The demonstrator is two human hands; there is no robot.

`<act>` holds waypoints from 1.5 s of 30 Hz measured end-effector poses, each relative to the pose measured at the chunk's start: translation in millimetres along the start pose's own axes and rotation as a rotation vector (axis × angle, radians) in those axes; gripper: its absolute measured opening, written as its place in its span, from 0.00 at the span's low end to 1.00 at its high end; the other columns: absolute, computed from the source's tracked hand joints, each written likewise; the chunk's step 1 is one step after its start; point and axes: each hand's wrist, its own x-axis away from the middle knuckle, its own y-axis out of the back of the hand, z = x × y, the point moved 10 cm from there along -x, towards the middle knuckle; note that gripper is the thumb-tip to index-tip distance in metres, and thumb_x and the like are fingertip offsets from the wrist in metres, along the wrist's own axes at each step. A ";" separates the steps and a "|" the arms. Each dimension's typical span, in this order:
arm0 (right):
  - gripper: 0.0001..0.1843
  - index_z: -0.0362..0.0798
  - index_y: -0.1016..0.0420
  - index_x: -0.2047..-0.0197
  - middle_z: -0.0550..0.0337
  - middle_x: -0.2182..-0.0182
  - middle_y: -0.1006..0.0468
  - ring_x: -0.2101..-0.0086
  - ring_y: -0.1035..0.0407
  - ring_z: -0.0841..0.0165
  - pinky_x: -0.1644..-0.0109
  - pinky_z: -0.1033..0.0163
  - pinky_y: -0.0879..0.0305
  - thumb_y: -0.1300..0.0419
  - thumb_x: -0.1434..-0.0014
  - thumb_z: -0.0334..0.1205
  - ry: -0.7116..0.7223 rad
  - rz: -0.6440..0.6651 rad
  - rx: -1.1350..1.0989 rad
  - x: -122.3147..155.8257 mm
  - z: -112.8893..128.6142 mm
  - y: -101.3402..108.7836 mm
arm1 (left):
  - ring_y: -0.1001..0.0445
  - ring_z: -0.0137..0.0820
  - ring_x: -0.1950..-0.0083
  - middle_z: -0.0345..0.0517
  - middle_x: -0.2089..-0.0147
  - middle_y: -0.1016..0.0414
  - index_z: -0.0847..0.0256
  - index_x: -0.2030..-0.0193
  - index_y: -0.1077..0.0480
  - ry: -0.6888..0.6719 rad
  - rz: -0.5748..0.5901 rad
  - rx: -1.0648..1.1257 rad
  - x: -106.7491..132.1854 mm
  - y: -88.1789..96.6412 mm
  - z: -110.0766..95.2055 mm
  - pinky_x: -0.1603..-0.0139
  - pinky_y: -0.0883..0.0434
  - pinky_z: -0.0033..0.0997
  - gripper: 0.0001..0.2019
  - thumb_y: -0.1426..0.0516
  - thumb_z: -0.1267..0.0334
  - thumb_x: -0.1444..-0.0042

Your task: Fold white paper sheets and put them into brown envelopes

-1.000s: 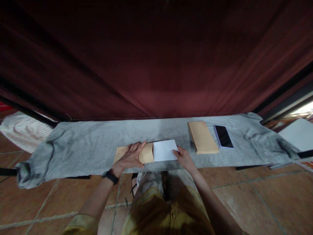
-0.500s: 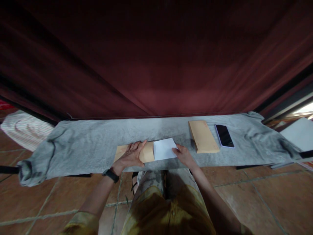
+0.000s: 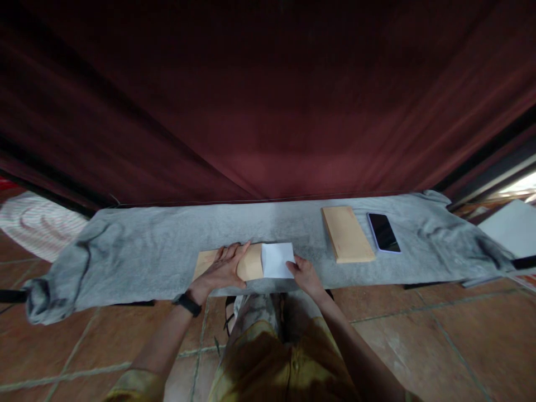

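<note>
A brown paper envelope [image 3: 252,263] lies lengthwise near the front edge of the cloth. Across it rests my left hand [image 3: 224,272], fingers stretched out and thumb apart, pressing it flat. A folded white sheet of paper [image 3: 276,260] sticks out of the envelope's right end; how far it reaches inside is hidden. My right hand [image 3: 305,273] pinches the sheet's right edge between thumb and fingers. To the right of that hand sits a stack of brown envelopes [image 3: 348,234].
A phone [image 3: 384,232] with a pale purple edge lies right of the stack. Grey cloth [image 3: 146,240] covers the narrow surface. Behind it hangs a dark red curtain [image 3: 268,128]. White paper [image 3: 513,226] is at the far right, striped fabric [image 3: 37,223] at the left.
My right hand has moved left with the white sheet, so less of it shows outside the envelope. My left hand has stayed in nearly the same place.
</note>
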 end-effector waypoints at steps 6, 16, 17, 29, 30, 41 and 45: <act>0.07 0.50 0.24 0.66 0.60 0.73 0.22 0.69 0.28 0.64 0.63 0.63 0.34 0.44 0.40 0.36 -0.047 -0.007 -0.037 -3.5 -9.8 -8.0 | 0.50 0.51 0.25 0.57 0.27 0.47 0.51 0.22 0.66 0.005 0.016 -0.008 -0.4 2.5 -4.9 0.25 0.57 0.55 0.65 0.31 0.50 0.62; 0.10 0.49 0.22 0.65 0.60 0.74 0.23 0.74 0.30 0.66 0.68 0.63 0.35 0.46 0.40 0.35 -0.054 0.017 -0.129 -14.7 -8.0 10.7 | 0.43 0.52 0.28 0.54 0.30 0.40 0.50 0.22 0.64 -0.049 0.060 -0.013 -9.8 19.1 -26.3 0.26 0.56 0.58 0.62 0.32 0.52 0.60; 0.10 0.49 0.22 0.65 0.59 0.75 0.23 0.74 0.30 0.66 0.67 0.63 0.34 0.45 0.41 0.35 -0.051 0.021 -0.135 -14.3 -8.4 14.3 | 0.44 0.52 0.28 0.54 0.30 0.41 0.50 0.22 0.64 -0.061 0.065 -0.018 -10.8 19.6 -29.6 0.26 0.56 0.58 0.62 0.33 0.52 0.60; 0.08 0.50 0.23 0.67 0.60 0.69 0.20 0.65 0.26 0.64 0.61 0.64 0.34 0.44 0.41 0.32 -0.078 0.043 -0.153 -4.2 -11.8 -7.0 | 0.50 0.51 0.24 0.56 0.26 0.47 0.52 0.22 0.65 -0.103 0.127 0.007 -22.7 8.6 -58.2 0.25 0.57 0.56 0.63 0.33 0.53 0.61; 0.08 0.50 0.23 0.67 0.60 0.69 0.20 0.64 0.26 0.65 0.60 0.64 0.34 0.44 0.41 0.33 -0.078 0.042 -0.154 -3.9 -10.4 -7.3 | 0.51 0.51 0.24 0.57 0.25 0.47 0.53 0.22 0.65 -0.101 0.133 0.005 -24.0 7.8 -58.9 0.25 0.57 0.56 0.63 0.33 0.53 0.61; 0.09 0.50 0.29 0.69 0.67 0.80 0.31 0.79 0.33 0.70 0.75 0.68 0.37 0.47 0.39 0.39 -0.205 -0.009 -0.296 6.1 -29.0 4.2 | 0.53 0.50 0.23 0.57 0.24 0.51 0.50 0.22 0.65 -0.158 0.113 -0.048 -28.6 9.1 -75.3 0.25 0.56 0.56 0.63 0.32 0.53 0.60; 0.08 0.50 0.31 0.71 0.67 0.80 0.31 0.79 0.34 0.71 0.77 0.68 0.37 0.45 0.42 0.43 -0.213 -0.019 -0.364 15.7 -36.3 13.1 | 0.56 0.51 0.22 0.56 0.23 0.51 0.48 0.23 0.64 -0.258 0.069 -0.077 -40.3 21.0 -97.4 0.25 0.61 0.59 0.62 0.31 0.55 0.59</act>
